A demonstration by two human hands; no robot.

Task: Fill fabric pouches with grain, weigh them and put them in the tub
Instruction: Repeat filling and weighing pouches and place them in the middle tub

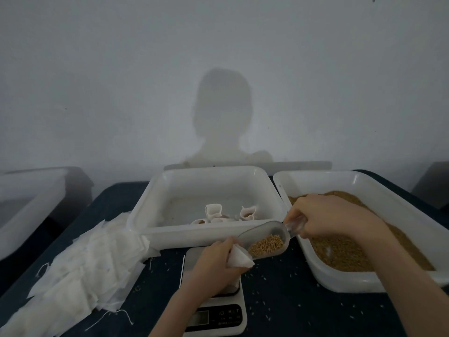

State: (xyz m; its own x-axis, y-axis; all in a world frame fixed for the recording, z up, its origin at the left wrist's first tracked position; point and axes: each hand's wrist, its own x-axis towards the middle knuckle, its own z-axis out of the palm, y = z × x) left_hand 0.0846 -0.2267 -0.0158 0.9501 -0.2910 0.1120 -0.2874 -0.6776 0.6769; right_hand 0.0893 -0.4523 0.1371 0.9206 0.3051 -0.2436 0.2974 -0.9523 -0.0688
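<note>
My left hand [213, 261] grips a white fabric pouch [239, 259] above the white digital scale [216, 317]. My right hand [325, 217] holds the handle of a clear plastic scoop [264, 237] with brown grain in its bowl, its lip touching the pouch's mouth. A white tub [364, 186] on the right holds a bed of grain [340, 254]. The white tub [155, 198] in the middle holds several filled pouches [213, 211].
A heap of empty white pouches [80, 261] lies at the left on the dark blue table cover [279, 300], where loose grains are scattered. Another white tub [26, 205] sits at the far left edge. A grey wall stands behind.
</note>
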